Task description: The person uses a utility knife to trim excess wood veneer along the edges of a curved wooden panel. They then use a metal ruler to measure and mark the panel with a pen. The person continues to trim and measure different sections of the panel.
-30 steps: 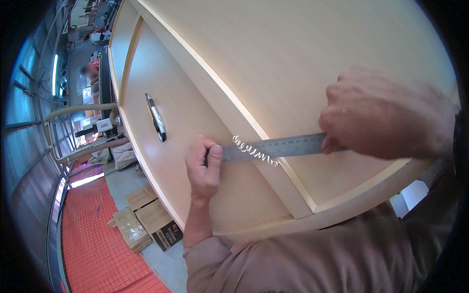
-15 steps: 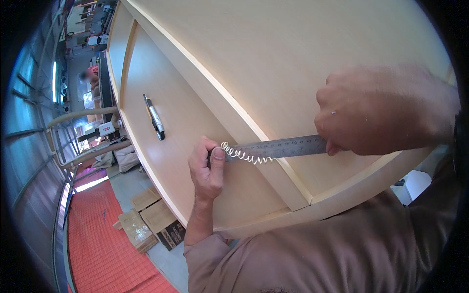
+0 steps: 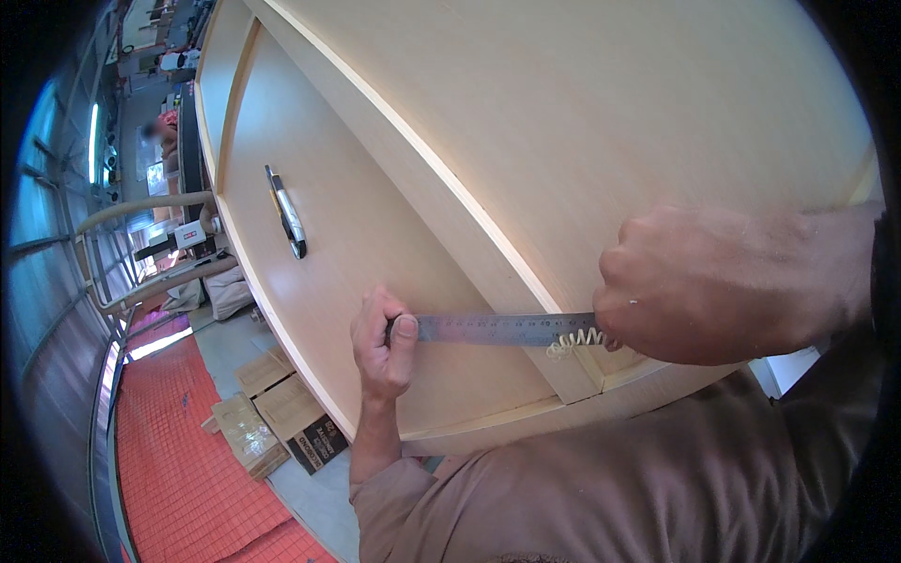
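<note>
A steel ruler (image 3: 469, 328) stretches between my hands, across the raised edge strip of a pale wooden panel assembly (image 3: 347, 225). My left hand (image 3: 381, 345) is closed on the ruler's left end, thumb on top. At its other end my right hand (image 3: 699, 281) is a fist with the knuckles up; the fingers wrap round the ruler and are mostly hidden. A thin, pale, coiled shaving (image 3: 574, 342) hangs against the ruler beside the right fingers. Further left, a slim silver and black pen-shaped tool (image 3: 287, 214) lies on the recessed panel.
Raised wooden strips (image 3: 488, 230) divide the panel into recesses. Cardboard boxes (image 3: 282, 413) sit on the floor to the left, beside red netting-like sheeting (image 3: 178, 441). A bent tan hose or pipe (image 3: 141, 206) stands behind them. Another person (image 3: 164, 136) is far off at upper left.
The coiled shaving has shifted from beside my left thumb to beside my right fingers. The ruler's left end and my right hand sit lower in the picture.
</note>
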`<state>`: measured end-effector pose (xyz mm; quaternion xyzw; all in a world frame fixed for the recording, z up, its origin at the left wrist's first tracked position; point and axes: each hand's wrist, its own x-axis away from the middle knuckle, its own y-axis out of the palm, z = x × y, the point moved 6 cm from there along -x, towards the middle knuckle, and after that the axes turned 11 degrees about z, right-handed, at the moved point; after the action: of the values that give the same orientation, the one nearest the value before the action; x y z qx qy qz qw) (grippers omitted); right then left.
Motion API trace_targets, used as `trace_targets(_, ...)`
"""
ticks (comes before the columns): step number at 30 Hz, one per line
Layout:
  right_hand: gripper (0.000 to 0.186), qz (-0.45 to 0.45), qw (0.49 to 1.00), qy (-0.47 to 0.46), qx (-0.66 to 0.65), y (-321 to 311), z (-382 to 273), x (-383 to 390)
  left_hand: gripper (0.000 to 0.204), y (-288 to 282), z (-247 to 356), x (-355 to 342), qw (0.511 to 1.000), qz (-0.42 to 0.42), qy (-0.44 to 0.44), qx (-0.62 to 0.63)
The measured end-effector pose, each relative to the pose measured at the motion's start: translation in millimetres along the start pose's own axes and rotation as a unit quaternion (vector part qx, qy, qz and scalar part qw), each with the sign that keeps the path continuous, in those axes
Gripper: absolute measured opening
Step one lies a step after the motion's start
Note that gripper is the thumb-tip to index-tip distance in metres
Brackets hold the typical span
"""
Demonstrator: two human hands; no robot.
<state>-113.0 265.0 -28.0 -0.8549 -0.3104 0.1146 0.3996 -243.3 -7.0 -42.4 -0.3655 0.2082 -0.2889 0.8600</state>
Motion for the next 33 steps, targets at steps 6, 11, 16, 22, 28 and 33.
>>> trace_targets(6,0.017,0.039,0.999,0.013,-0.032,8.2,-0.8,0.3,0.037,-4.7,-0.9,8.0,1.000,0.009,-0.026,0.013)
trace_targets(11,0.024,0.034,0.996,0.079,-0.017,-11.9,14.7,10.5,0.033,10.0,13.2,11.6,0.999,0.025,-0.040,-0.002)
trace_targets(16,0.027,-0.112,0.979,0.155,0.076,-27.0,2.9,11.1,0.032,29.2,31.9,18.6,0.999,0.010,-0.030,-0.001)
trace_targets(22,0.024,-0.118,0.978,0.156,0.070,-22.3,-2.9,10.7,0.032,31.6,37.6,24.5,0.999,0.014,-0.040,0.024)
trace_targets(28,0.021,-0.085,0.987,0.132,0.026,-13.2,-0.3,10.5,0.036,26.7,32.0,23.3,0.999,-0.001,-0.033,0.021)
trace_targets(33,0.019,-0.071,0.993,0.093,0.002,-3.6,-3.2,4.6,0.040,17.0,25.9,29.5,1.000,-0.013,-0.019,-0.012)
